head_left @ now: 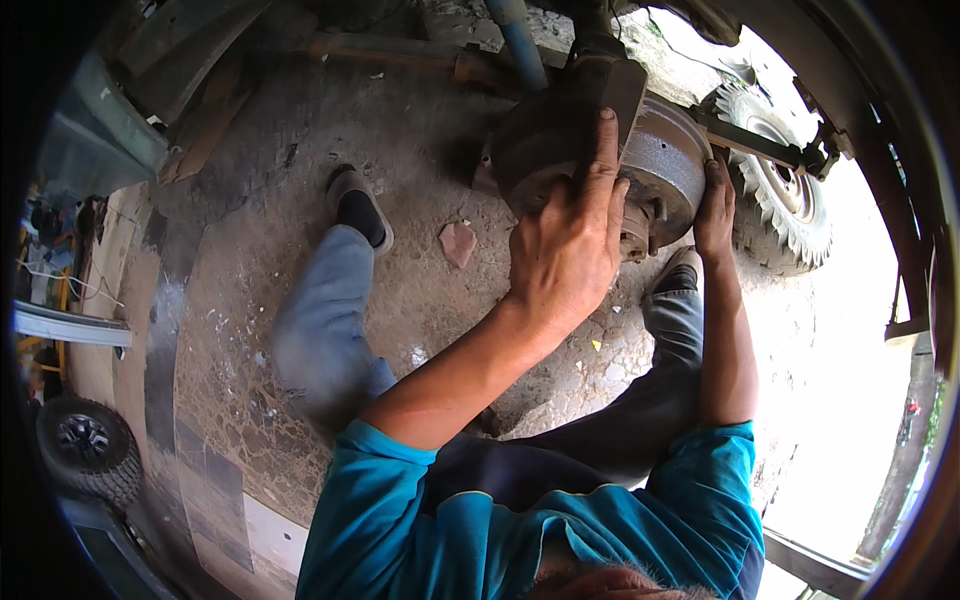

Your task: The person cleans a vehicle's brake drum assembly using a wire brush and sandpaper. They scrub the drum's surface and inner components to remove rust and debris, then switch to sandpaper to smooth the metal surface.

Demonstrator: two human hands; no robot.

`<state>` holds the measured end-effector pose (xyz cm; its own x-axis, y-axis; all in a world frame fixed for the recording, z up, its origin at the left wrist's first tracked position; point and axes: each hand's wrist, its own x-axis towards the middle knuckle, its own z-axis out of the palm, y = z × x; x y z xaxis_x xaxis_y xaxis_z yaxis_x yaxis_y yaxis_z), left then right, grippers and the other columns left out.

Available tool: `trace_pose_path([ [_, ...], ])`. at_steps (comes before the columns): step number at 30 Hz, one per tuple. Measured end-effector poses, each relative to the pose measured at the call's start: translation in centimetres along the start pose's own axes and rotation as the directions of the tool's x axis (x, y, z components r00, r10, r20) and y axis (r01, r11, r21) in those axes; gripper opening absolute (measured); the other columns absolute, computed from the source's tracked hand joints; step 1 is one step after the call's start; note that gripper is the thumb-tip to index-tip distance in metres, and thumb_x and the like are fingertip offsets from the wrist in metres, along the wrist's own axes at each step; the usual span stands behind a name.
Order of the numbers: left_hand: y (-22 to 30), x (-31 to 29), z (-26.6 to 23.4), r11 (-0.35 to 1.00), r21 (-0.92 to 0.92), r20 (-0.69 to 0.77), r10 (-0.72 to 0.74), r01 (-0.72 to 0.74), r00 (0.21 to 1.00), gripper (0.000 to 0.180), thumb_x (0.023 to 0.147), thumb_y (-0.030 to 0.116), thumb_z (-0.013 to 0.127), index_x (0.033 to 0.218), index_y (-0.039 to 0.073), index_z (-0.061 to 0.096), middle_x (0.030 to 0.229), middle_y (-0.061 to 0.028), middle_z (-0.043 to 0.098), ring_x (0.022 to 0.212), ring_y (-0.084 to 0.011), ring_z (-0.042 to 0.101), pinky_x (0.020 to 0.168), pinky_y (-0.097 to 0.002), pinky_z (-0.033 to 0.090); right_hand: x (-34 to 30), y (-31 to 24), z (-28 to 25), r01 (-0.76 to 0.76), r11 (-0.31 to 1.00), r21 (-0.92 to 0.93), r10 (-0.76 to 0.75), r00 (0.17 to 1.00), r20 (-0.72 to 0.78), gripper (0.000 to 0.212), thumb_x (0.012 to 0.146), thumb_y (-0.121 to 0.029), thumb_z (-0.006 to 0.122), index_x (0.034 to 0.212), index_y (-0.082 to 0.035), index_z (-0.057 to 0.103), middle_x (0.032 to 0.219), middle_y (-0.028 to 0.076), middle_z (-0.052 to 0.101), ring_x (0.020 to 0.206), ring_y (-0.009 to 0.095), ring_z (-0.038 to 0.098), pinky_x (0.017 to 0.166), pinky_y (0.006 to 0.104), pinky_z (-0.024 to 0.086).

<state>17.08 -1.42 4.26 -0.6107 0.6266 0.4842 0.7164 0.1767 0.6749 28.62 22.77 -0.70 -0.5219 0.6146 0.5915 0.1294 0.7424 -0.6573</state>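
Note:
In front of me is a rusty, round brake drum [668,150] on an axle hub, with studs on its near face. My left hand [568,245] reaches up to a flat dark bar [627,90] standing across the drum. Its index finger lies stretched along the bar, and the thumb is bent near the bar's lower end. The other fingers are curled and partly hidden behind the hand. At the drum's right edge, my right hand [714,212] grips the rim, its fingers pressed together. A dark round part [540,135] sits left of the bar.
A treaded tyre [790,190] on a pale rim stands at the right beyond the drum. A blue pipe [517,45] slants down from the top. Between my feet lies a reddish stone-like piece [458,244]. A black wheel [88,450] is at the far left.

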Motion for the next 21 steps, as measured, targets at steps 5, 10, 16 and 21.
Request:
trace_pose_path([
  [5, -6.4, -2.6, -0.2, 0.991, -0.045, -0.181, -0.135, 0.129, 0.974, 0.058, 0.103, 0.021, 0.048, 0.155, 0.008, 0.025, 0.09, -0.0291, 0.069, 0.079, -0.0436, 0.07, 0.064, -0.0475, 0.059, 0.3, 0.8, -0.2, 0.15, 0.984, -0.098, -0.152, 0.988, -0.012, 0.048, 0.104, -0.031, 0.035, 0.124, 0.006, 0.058, 0.114, 0.023, 0.063, 0.106, 0.029, 0.059, 0.095, 0.0358, 0.044],
  [10, -2.1, -1.2, 0.2, 0.977, -0.188, -0.145, -0.134, 0.105, 0.98, 0.059, 0.102, 0.018, 0.05, 0.154, 0.007, 0.025, 0.085, -0.0282, 0.068, 0.069, -0.044, 0.068, 0.062, -0.0487, 0.058, 0.3, -1.6, 0.1, -0.066, 0.995, 0.071, 0.064, 0.997, 0.029, 0.048, 0.104, -0.031, 0.034, 0.121, 0.007, 0.058, 0.111, 0.021, 0.064, 0.104, 0.028, 0.059, 0.096, 0.0356, 0.043],
  [16, -1.4, -2.5, 2.3, 0.998, -0.032, -0.157, 0.048, -0.054, 0.986, 0.061, 0.102, 0.021, 0.051, 0.156, 0.01, 0.024, 0.083, -0.0258, 0.069, 0.062, -0.0347, 0.07, 0.05, -0.0429, 0.059, 0.0, -1.5, 0.0, -0.106, 0.994, 0.003, 0.106, 0.994, 0.001, 0.044, 0.103, -0.028, 0.035, 0.118, 0.006, 0.059, 0.117, 0.024, 0.062, 0.106, 0.031, 0.059, 0.096, 0.0349, 0.043],
  [21, -6.3, -2.7, -0.2, 0.972, -0.077, -0.152, -0.23, 0.221, 0.961, 0.059, 0.102, 0.017, 0.048, 0.155, 0.006, 0.023, 0.08, -0.0282, 0.068, 0.069, -0.0385, 0.071, 0.056, -0.0443, 0.058, 0.0, 3.6, -0.8, 0.14, 0.969, -0.205, -0.139, 0.99, 0.018, 0.043, 0.103, -0.027, 0.036, 0.123, 0.003, 0.058, 0.124, 0.029, 0.058, 0.112, 0.034, 0.058, 0.1, 0.0368, 0.042],
])
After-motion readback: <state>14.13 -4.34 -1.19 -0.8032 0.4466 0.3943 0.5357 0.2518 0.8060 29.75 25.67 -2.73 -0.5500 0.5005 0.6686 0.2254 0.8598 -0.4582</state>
